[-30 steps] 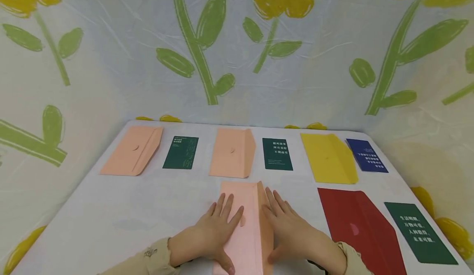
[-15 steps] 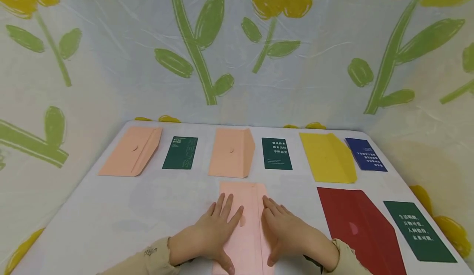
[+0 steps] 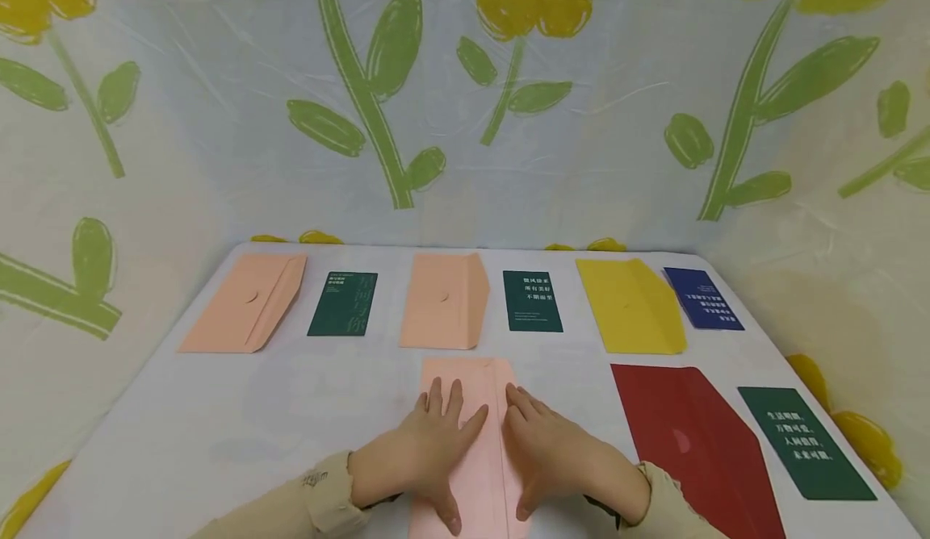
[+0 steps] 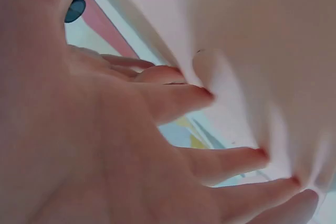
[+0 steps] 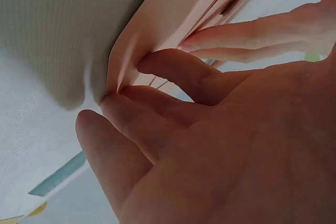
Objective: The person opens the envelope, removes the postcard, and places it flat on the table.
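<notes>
A pink paper envelope (image 3: 479, 490) lies lengthwise at the near middle of the table in the head view, its flap (image 3: 512, 515) unfolded flat on the right side. My left hand (image 3: 429, 446) is spread over the envelope's left part, fingertips touching the paper. The left wrist view shows those fingers (image 4: 226, 163) pressing on the pink surface (image 4: 273, 35). On the flap side rests my right hand (image 3: 548, 450), fingers extended. In the right wrist view its fingertips touch the flap's edge (image 5: 123, 66). Part of the envelope is hidden beneath both hands.
Along the far side lie two peach envelopes (image 3: 243, 305) (image 3: 441, 301), two green cards (image 3: 343, 303) (image 3: 534, 301), a yellow envelope (image 3: 630, 305) and a blue card (image 3: 703, 298). A red envelope (image 3: 697, 450) and another green card (image 3: 806, 442) lie at the right.
The flap, raised at a slant one second ago, now lies flat under my right hand. That hand has moved slightly left and down; the left stays on the envelope. The view shifts a little.
</notes>
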The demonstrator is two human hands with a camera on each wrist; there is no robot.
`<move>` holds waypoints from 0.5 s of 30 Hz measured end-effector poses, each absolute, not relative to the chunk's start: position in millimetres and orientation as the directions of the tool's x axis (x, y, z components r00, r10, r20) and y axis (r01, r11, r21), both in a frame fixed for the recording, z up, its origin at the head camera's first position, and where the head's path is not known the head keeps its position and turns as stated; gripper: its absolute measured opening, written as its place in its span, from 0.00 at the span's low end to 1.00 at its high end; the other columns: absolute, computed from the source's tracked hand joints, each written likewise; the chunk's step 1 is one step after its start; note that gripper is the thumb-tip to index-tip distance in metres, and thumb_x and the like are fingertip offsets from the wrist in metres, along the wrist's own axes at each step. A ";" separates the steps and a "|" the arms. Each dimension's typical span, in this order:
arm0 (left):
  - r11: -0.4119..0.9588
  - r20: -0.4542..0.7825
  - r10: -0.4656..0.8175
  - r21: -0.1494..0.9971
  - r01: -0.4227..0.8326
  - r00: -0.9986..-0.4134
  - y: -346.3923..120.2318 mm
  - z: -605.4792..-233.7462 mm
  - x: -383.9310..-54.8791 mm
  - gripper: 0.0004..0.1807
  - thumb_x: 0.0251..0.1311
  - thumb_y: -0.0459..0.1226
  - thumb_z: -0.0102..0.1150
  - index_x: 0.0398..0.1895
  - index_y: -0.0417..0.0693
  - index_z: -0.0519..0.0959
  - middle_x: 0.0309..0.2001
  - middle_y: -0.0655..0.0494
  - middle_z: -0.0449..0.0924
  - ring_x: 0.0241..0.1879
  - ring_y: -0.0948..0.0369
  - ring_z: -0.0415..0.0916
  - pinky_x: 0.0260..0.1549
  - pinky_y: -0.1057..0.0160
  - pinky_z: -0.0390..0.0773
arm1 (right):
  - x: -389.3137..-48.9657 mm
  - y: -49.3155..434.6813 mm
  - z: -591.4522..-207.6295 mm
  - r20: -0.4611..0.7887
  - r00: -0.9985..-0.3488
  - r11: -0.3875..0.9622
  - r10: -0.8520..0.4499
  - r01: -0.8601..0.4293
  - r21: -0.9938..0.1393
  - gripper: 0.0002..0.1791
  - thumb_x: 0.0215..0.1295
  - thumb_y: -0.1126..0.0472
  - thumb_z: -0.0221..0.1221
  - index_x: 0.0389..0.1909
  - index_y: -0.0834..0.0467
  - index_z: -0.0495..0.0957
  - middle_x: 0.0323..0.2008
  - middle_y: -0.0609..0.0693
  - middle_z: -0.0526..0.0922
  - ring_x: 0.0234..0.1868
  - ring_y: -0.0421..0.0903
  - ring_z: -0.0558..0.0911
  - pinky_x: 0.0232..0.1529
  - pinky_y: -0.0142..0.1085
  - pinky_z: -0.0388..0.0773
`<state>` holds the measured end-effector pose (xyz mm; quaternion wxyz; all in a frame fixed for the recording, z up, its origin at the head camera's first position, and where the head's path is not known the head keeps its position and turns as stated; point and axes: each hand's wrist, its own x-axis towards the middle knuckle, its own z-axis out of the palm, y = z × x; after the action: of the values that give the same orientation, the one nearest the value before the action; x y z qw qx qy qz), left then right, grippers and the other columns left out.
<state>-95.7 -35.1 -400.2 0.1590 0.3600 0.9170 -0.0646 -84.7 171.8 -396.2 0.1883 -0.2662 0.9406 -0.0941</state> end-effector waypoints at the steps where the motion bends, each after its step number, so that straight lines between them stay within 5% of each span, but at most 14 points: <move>1: 0.734 -0.341 0.641 0.010 0.679 -0.688 -34.9 -400.9 -96.7 0.74 0.20 0.74 0.72 0.78 0.59 0.55 0.74 0.31 0.49 0.71 0.30 0.48 0.62 0.41 0.67 | -84.6 171.7 -396.2 -0.303 -0.786 0.839 -0.539 -0.470 -0.274 0.69 0.26 0.36 0.81 0.68 0.67 0.61 0.75 0.64 0.55 0.74 0.61 0.58 0.65 0.53 0.66; 8: 0.754 -0.356 0.634 0.088 0.651 -0.686 -35.7 -406.5 -101.5 0.73 0.18 0.73 0.75 0.78 0.74 0.52 0.77 0.34 0.42 0.72 0.30 0.40 0.62 0.38 0.64 | -83.8 173.1 -395.7 -0.296 -0.782 0.833 -0.548 -0.480 -0.273 0.71 0.26 0.37 0.81 0.70 0.69 0.58 0.75 0.65 0.53 0.74 0.61 0.56 0.65 0.52 0.66; 15: 0.760 -0.370 0.630 0.113 0.640 -0.683 -35.6 -403.7 -103.3 0.73 0.18 0.71 0.77 0.78 0.73 0.53 0.77 0.34 0.42 0.73 0.29 0.39 0.63 0.36 0.62 | -83.8 172.8 -396.2 -0.293 -0.782 0.828 -0.551 -0.468 -0.308 0.73 0.28 0.38 0.81 0.73 0.69 0.55 0.75 0.64 0.52 0.75 0.60 0.56 0.65 0.52 0.67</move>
<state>-103.3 -35.6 -403.7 0.1970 0.3459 0.9173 -0.0128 -83.8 172.8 -396.2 0.1881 -0.2716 0.9374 -0.1100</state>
